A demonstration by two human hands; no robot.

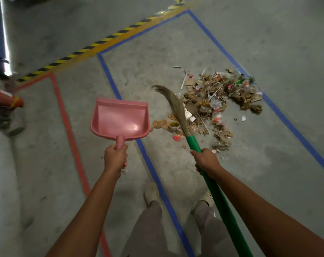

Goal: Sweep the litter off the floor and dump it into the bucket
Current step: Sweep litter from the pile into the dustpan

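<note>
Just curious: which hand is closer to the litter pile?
Right. The right hand, gripping the broom, sits at the near edge of the litter; the left hand, holding the dustpan, is farther off to its left.

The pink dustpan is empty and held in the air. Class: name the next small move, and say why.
Probably lower the dustpan to the floor beside the litter with the left hand: it holds nothing yet, and the broom in the right hand has its bristles at the pile's edge.
</note>
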